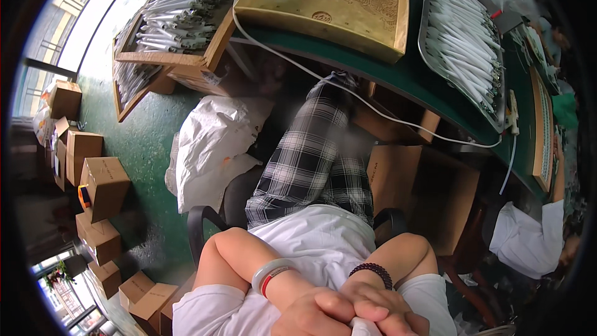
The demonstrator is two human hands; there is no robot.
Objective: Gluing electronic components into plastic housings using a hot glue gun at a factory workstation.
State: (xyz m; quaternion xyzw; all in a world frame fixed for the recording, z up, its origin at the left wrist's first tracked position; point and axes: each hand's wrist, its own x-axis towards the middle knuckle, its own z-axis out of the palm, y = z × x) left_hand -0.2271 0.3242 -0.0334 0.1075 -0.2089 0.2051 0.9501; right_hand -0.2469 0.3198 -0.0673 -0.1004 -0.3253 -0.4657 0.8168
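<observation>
Both my hands are drawn in close to my chest at the lower edge. My left hand (314, 314), with a pale bangle (272, 274) and a red band on its wrist, is curled, its thumb side against the other hand. Bent fingers also show on my right hand (388, 311), below a dark bead bracelet (374, 272). Between the two hands a bit of something white (365, 326) shows; most of it is hidden, and I cannot tell whether it is cloth or another thing. The lower parts of both hands are cut off by the frame.
A gold box lid or tray (323, 6) lies on the green table (311, 50). Thin white sticks fill a metal tray (425, 31) and a wooden tray (158, 58). A white cable (373, 107) hangs across the front. Cardboard boxes (104, 186) line the floor; a co-worker's sleeve (528, 236) is at right.
</observation>
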